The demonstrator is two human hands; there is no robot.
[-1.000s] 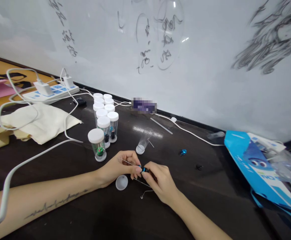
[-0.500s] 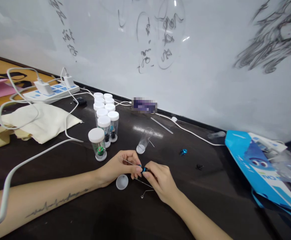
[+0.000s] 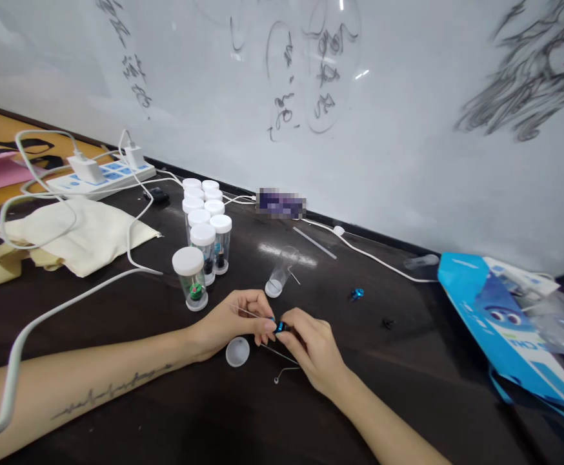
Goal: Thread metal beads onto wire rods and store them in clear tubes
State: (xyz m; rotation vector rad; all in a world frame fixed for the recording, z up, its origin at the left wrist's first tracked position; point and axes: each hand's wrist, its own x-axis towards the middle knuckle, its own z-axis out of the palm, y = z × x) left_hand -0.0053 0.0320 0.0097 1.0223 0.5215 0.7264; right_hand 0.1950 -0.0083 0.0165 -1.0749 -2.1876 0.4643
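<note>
My left hand (image 3: 243, 320) and my right hand (image 3: 318, 352) meet over the dark table, both closed in a pinch. Between their fingertips is a small blue-and-black part (image 3: 280, 327), mostly covered by the fingers. A thin metal rod (image 3: 247, 312) runs from the part across my left palm. Below the hands, another thin wire with a small loop (image 3: 276, 380) at its end reaches under my right hand. A white round cap (image 3: 237, 352) lies beside my left wrist, open side up. Just beyond my fingers, a clear tube (image 3: 275, 287) stands near a small bent metal key (image 3: 294, 276).
Several white-capped clear jars (image 3: 188, 261) with small parts inside stand left of centre. A blue piece (image 3: 357, 294) and a black piece (image 3: 388, 323) lie to the right, before a blue bag (image 3: 475, 303). Cream cloth (image 3: 79, 236), cables and a power strip (image 3: 112, 177) fill the left.
</note>
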